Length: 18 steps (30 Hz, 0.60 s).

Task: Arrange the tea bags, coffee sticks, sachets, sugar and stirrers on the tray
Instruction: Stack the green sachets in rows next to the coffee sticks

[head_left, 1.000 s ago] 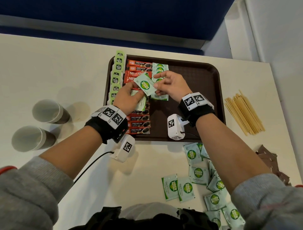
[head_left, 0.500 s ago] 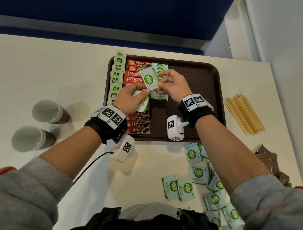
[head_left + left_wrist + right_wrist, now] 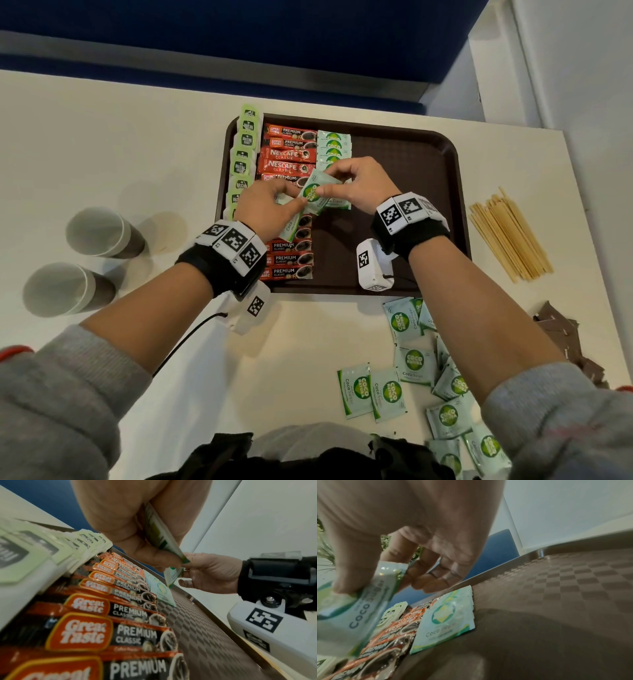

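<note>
Both hands meet over the middle of the brown tray (image 3: 411, 164), which sits on the white table (image 3: 102, 137). The right hand (image 3: 359, 185) pinches one Coco Sugar sachet (image 3: 317, 195) between thumb and forefinger, holding it tilted just above the tray. The left hand (image 3: 265, 212) grips a small stack of sachets (image 3: 291, 229) in curled fingers, its thumb touching the pinched sachet (from the left wrist view the stack shows edge-on between thumb and fingers). On the tray, a column of green tea bags (image 3: 245, 154) runs along the left rim, a column of red coffee sticks (image 3: 289, 150) lies just beside it, and a short row of sugar sachets (image 3: 334, 145) lies next to the sticks, overlapping one another. Off the tray, loose sachets (image 3: 407, 377) are scattered on the table near the person's body, a bundle of wooden stirrers (image 3: 510, 236) lies to the tray's right, brown packets (image 3: 561, 335) sit at the right edge, and two paper cups (image 3: 78, 263) stand to the left.
</note>
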Motion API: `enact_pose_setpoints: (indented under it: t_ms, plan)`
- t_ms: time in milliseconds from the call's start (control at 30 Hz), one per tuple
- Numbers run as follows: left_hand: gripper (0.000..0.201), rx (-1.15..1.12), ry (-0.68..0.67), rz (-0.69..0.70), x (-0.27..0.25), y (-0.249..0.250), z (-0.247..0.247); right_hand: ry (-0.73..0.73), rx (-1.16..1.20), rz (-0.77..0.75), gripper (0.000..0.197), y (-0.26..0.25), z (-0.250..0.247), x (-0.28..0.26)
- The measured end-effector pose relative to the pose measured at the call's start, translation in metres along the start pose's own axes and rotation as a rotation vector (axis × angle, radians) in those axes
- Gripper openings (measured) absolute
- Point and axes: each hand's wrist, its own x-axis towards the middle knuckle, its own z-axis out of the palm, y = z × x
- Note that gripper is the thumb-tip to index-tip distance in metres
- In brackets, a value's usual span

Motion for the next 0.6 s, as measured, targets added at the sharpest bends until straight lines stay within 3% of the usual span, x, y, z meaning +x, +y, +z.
enact_pose_setpoints:
  t_ms: [333, 600]
  plan:
    - [0.020, -0.124, 0.023, -0.041, -0.001, 0.001, -0.002, 0.100, -0.058, 0.146, 0.028, 0.028, -0.015, -0.004]
    - [0.020, -0.130, 0.020, -0.049, -0.002, 0.003, -0.002, 0.129, -0.115, 0.168, 0.033, 0.039, -0.003, -0.005]
